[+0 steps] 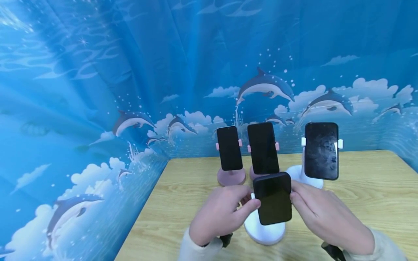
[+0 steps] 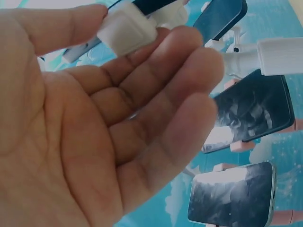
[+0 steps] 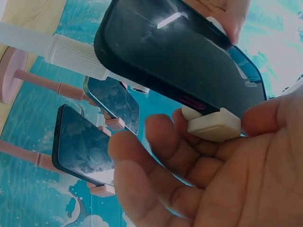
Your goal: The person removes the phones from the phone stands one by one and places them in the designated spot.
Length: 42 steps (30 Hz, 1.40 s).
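Note:
In the head view a dark phone sits in a white phone stand with a round base, between both hands. My left hand is at its left edge. There the thumb and forefinger pinch the stand's white clamp arm, while the other fingers curl loosely below. At the opposite edge my right hand has its thumb and forefinger about the other white clamp arm, its remaining fingers loosely bent. The phone's screen shows dark in the right wrist view.
Behind stand two phones, the left phone and the middle phone, in pink stands. Another phone is in a white stand at the right. All are on a wooden table, before a blue dolphin-print curtain.

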### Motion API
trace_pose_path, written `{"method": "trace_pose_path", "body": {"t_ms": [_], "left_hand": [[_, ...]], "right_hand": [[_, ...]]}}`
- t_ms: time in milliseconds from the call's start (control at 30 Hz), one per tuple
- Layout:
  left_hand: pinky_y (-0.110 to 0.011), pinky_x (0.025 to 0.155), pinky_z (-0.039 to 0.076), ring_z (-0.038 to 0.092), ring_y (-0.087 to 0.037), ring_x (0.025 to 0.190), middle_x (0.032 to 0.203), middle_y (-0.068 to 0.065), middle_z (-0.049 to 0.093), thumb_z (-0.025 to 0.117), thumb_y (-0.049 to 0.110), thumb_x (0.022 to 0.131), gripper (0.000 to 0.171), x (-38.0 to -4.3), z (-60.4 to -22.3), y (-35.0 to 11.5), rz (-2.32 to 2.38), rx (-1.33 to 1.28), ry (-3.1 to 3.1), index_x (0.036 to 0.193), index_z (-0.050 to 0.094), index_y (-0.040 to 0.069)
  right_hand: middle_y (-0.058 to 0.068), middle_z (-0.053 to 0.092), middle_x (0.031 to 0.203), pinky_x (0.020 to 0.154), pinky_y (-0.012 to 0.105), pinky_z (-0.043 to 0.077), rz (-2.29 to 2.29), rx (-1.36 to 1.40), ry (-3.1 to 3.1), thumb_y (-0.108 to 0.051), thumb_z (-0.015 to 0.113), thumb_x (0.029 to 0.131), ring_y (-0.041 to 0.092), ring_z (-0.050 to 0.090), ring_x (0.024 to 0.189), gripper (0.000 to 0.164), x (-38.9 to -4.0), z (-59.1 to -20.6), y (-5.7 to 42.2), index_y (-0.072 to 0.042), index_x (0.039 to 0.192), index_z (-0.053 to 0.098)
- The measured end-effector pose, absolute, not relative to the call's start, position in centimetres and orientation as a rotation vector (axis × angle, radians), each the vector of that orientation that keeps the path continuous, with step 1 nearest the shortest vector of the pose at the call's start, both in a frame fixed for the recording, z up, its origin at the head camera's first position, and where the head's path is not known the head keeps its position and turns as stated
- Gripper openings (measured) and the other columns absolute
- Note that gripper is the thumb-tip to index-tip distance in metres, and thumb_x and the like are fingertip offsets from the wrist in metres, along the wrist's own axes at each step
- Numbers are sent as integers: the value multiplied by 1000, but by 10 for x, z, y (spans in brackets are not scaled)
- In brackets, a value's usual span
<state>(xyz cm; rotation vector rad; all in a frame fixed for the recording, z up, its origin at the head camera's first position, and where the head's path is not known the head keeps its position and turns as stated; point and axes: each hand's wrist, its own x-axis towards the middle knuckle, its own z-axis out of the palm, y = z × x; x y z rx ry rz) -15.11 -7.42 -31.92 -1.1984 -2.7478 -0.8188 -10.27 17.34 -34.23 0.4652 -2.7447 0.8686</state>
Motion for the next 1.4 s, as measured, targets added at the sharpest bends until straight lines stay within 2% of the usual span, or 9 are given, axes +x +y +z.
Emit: {"method": "trace_pose_path", "body": {"t_ms": [100,233,333,433,633,800,933,1167,1400], "left_hand": [[-17,48,40,46,4,56,72,22,53,43,49,98,28,-150,-321,-72,-834,-1195,-2708,88,59,28],[-18,45,39,44,4,53,66,21,51,43,49,98,28,-150,-322,-71,-865,-1181,-2677,85,59,29],[-19,44,38,43,3,51,62,19,48,42,49,98,31,-150,-322,-70,-890,-1183,-2671,83,59,28],[-18,46,39,44,3,53,62,17,49,42,49,98,31,-150,-322,-70,-914,-1206,-2669,83,59,27],[-14,57,44,50,6,62,72,21,55,44,50,97,31,-149,-320,-70,-911,-1229,-2704,87,61,26],[-16,66,49,55,8,74,85,21,58,54,49,92,25,-148,-317,-71,-984,-1185,-2733,103,58,27],[-14,67,50,58,8,78,91,20,60,60,45,90,27,-147,-314,-73,-1012,-1216,-2711,110,55,28],[-10,62,46,53,14,73,83,22,60,61,42,91,15,-146,-313,-74,-895,-1266,-2658,93,57,28],[-11,64,47,52,13,72,83,20,58,68,40,86,24,-146,-312,-74,-838,-1314,-2649,104,57,27]], "right_hand": [[-13,35,62,46,22,30,859,474,-2725,-29,33,104,1,33,48,23,-103,-343,174,-38,116,51],[-19,44,69,49,22,30,860,474,-2711,-29,33,105,-1,39,54,23,-104,-343,174,-38,112,53],[-17,45,68,50,23,30,888,449,-2743,-32,31,105,0,40,55,25,-103,-342,174,-35,112,54],[-12,38,61,49,24,30,911,421,-2775,-33,29,105,2,35,49,26,-102,-340,175,-33,110,55],[-10,32,58,45,23,28,873,411,-2772,-31,30,105,3,29,45,24,-100,-339,176,-36,102,54],[-11,33,58,44,22,27,854,398,-2788,-32,30,105,4,27,44,24,-99,-339,177,-35,100,54],[-10,33,58,43,22,27,842,385,-2802,-32,30,104,5,26,44,24,-99,-338,176,-34,100,54],[-10,36,59,46,24,29,838,371,-2809,-33,33,104,4,33,46,22,-99,-337,174,-34,106,55],[-13,38,59,52,24,30,803,379,-2763,-29,36,103,0,41,55,21,-99,-337,173,-35,103,56]]}}
